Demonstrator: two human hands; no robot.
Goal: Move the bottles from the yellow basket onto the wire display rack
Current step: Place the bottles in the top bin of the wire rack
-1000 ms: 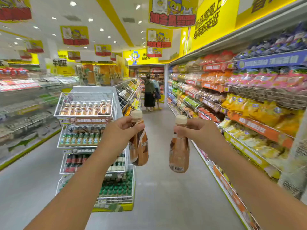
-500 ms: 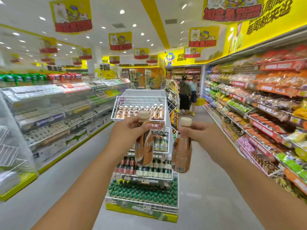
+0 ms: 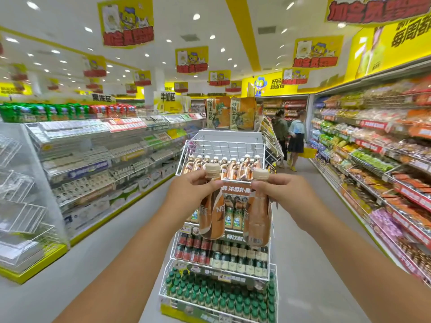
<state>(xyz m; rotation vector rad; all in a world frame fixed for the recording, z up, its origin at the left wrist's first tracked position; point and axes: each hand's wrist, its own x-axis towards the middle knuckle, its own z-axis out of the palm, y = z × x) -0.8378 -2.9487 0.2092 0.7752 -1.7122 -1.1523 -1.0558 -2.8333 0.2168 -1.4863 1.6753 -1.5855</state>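
bottles hang upright by their necks, one pinched in the left hand (image 3: 186,192), left bottle (image 3: 211,213), one in the right hand (image 3: 283,194), right bottle (image 3: 257,220), close together, both just before the wire display rack (image 3: 220,148), below its partly filled top basket.

Wire display rack (image 3: 222,145) now centred, nearer behind both bottles (image 3: 211,206)
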